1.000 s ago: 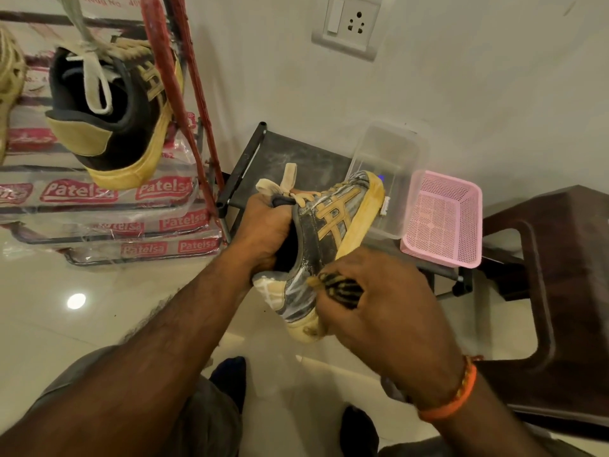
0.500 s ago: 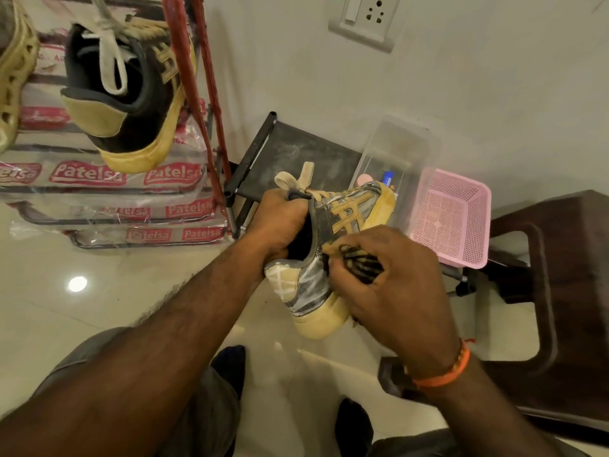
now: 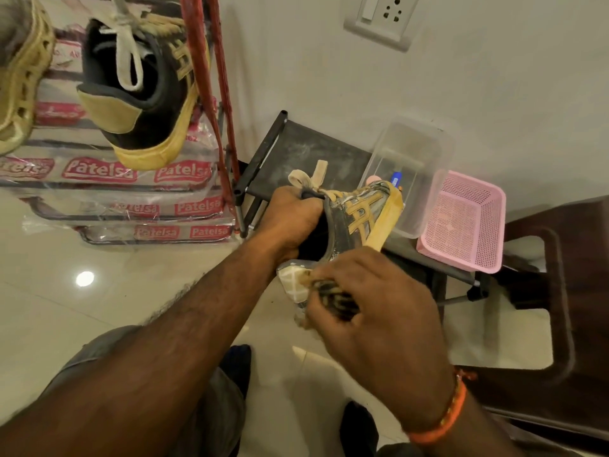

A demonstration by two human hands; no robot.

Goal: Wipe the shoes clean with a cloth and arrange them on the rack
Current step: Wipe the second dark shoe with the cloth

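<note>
Shoe in hand: the black-and-yellow sneaker (image 3: 357,222) is held in the air, near centre, above the floor and in front of the dark folding table (image 3: 306,153); toe pointed far-right, heel nearest the camera.
Left hand: the left hand (image 3: 291,219) is pushed into the shoe's opening, fingers curled over the collar beside the laces, so the shoe is gripped from inside.
Right hand: the right hand (image 3: 372,311) is clenched around a dark patterned cloth (image 3: 333,293), which is pressed to the heel end of the shoe.
Change noted: half a second ago the cloth was worked against the side panel, below the yellow stripes; it is now seen lower and nearer, at the pale heel patch and the rear of the sole. The shoe itself has been kept in much the same pose by the left hand.
Meaning for task: the side appears to have been passed over and the wiping carried round to the heel; judged as mid-clean, not finished, since grey smears are visible on the side panel.
Rack: the rack (image 3: 204,94), far left, red-framed with plastic-wrapped shelves; a matching sneaker (image 3: 138,94) already rests on it, heel outward, with a tan woven shoe (image 3: 23,77) to its left.
Outstanding: placement of the held shoe on the rack is not yet done.
Nearby: a clear plastic tub (image 3: 412,166) and a pink basket (image 3: 464,225) sit on the table, right of the shoe.
</note>
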